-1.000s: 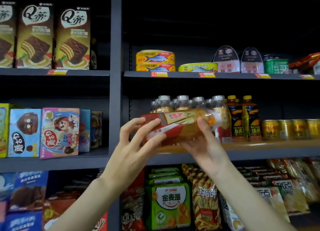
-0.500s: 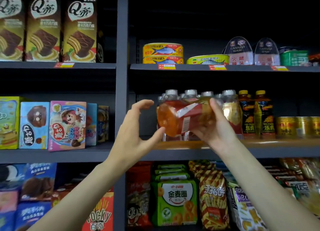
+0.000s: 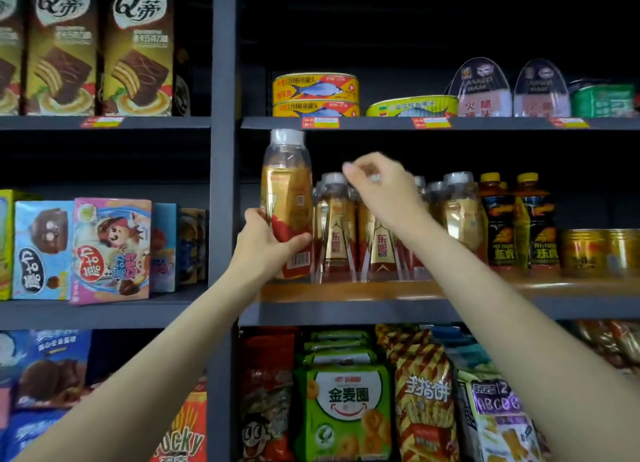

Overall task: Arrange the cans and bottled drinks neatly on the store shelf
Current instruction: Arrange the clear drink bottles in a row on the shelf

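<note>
My left hand (image 3: 265, 245) grips the lower part of an amber drink bottle (image 3: 286, 191) with a white cap and red-gold label, held upright at the left end of the wooden middle shelf (image 3: 485, 290). Whether its base touches the shelf I cannot tell. To its right stand several like bottles (image 3: 334, 229) in a row. My right hand (image 3: 381, 187) hovers above their caps, fingers loosely curled, holding nothing. Further right are two dark bottles with yellow caps (image 3: 517, 219) and gold cans (image 3: 595, 252).
The shelf above carries fish tins (image 3: 316, 94), ham packs (image 3: 481, 89) and a green tin (image 3: 602, 99). A grey upright post (image 3: 223, 184) borders the bottle on the left. Snack boxes (image 3: 110, 250) fill the left bay; snack bags (image 3: 346, 402) hang below.
The bottle lay sideways between both hands; now it stands upright in my left hand at the shelf's left end. My right hand has let go and risen over the row of caps.
</note>
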`<state>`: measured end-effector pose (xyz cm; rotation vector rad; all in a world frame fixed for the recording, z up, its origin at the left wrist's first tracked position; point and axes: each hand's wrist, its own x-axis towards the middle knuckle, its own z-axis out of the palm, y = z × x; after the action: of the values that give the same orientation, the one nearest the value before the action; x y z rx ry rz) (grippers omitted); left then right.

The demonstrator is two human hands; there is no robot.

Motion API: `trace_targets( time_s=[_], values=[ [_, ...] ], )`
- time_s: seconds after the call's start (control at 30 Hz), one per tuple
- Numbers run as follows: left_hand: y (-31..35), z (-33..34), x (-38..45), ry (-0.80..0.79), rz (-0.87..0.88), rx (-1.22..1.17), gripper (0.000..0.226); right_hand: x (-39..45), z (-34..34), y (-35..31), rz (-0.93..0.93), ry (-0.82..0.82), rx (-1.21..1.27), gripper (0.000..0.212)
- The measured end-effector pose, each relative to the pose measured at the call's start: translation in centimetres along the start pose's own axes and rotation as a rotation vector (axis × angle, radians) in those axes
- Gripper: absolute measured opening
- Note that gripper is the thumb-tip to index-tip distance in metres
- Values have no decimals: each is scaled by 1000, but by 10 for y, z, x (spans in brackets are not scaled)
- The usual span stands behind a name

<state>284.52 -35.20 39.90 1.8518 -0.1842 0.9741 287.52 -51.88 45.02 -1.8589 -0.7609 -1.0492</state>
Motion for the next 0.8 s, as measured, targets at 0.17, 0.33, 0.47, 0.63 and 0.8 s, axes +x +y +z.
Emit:
trace_targets(
  time_s=[0.17, 0.33, 0.47, 0.63, 0.8],
  values=[
    [-3, 8, 23, 28, -124, 70, 50, -11, 31, 36, 8, -167, -232, 61],
    [-25, 18, 39, -48, -321, 55, 47, -12, 56, 40, -62, -161, -424, 97],
    [-32, 18, 50, -116, -373, 185, 58, -19, 59, 48, -120, -133, -535, 98],
    [-24, 11, 57, -192, -393, 377, 51, -28, 67, 45, -152, -105, -594, 101],
    [-25, 10, 58, -215, -375, 350, 40, -27, 72, 40, -114, -133, -647, 104]
  ],
)
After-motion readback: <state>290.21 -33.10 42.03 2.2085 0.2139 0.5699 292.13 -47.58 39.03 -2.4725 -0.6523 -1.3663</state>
